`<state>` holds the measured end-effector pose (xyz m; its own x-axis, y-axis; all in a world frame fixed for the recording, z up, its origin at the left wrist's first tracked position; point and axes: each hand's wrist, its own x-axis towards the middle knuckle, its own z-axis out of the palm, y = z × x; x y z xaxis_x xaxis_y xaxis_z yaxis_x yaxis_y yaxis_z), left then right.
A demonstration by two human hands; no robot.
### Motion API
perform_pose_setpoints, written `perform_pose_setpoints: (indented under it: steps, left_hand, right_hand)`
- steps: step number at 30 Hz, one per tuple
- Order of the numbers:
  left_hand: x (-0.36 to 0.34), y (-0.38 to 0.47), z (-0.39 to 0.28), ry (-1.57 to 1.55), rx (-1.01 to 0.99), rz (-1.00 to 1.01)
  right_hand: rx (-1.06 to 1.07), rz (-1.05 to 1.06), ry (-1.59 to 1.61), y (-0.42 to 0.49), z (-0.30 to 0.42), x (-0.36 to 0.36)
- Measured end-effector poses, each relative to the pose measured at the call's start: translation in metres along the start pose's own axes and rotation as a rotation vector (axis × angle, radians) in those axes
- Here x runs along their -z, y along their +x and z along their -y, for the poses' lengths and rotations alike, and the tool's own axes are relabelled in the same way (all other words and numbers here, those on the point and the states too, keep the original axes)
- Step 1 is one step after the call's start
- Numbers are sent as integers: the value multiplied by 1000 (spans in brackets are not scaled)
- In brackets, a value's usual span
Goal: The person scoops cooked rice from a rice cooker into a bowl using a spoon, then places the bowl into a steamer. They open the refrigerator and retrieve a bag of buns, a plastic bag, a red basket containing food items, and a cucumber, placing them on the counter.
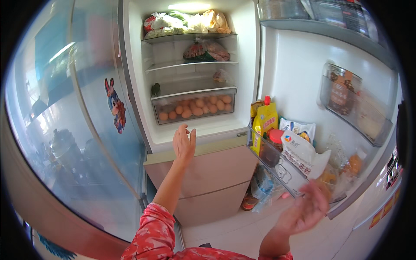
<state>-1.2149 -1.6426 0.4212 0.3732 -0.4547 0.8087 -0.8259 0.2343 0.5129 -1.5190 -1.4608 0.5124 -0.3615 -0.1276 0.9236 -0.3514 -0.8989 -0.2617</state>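
A refrigerator stands open before me, its upper compartment lit. My left hand (pixel 184 141) reaches towards it with nothing in it, thumb apart from the fingers. Just beyond the fingertips is a clear plastic drawer (pixel 195 121) with many brown eggs (pixel 197 111) inside. My right hand (pixel 307 208) is blurred, its fingers loosely bent and seemingly holding nothing. It overlaps the lower door bin (pixel 276 174) in view; whether it touches the bin I cannot tell. That bin carries a yellow pouch with a red cap (pixel 265 118), a red-lidded jar (pixel 275 138) and a white printed bag (pixel 302 152).
Bagged vegetables (pixel 169 24) fill the top shelf, with a plastic bag of food (pixel 206 51) below. The refrigerator door (pixel 292 74) swings out on the right. At left is a glass panel (pixel 97 156) with a rabbit sticker (pixel 115 107). Plastic bags (pixel 263 185) lie on the floor.
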Motion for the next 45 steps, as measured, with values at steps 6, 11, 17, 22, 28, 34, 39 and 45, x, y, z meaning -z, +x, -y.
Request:
perform_pose_setpoints:
  steps: [6,11,17,22,28,34,39,45]
  left_hand:
    - [-22,-4,38,126,-13,123]
    - [-27,-11,45,162,11,186]
    - [-24,10,63,274,1,135]
    - [-27,19,72,360,70,164]
    - [-26,22,70,384,6,132]
    - [-25,24,71,328,35,150]
    - [-25,24,76,294,10,136]
    - [-25,23,78,277,-2,122]
  right_hand:
    - [-196,183,115,-7,-52,-117]
    - [-337,265,192,26,-108,-230]
    - [-365,298,-12,109,-184,-359]
    - [-242,278,-374,176,-235,-427]
    - [-301,320,-730,226,-270,-473]
    - [-351,482,-834,240,-282,-494]
    - [-343,467,-864,246,-289,-504]
    - [-371,526,-740,257,-300,-500]
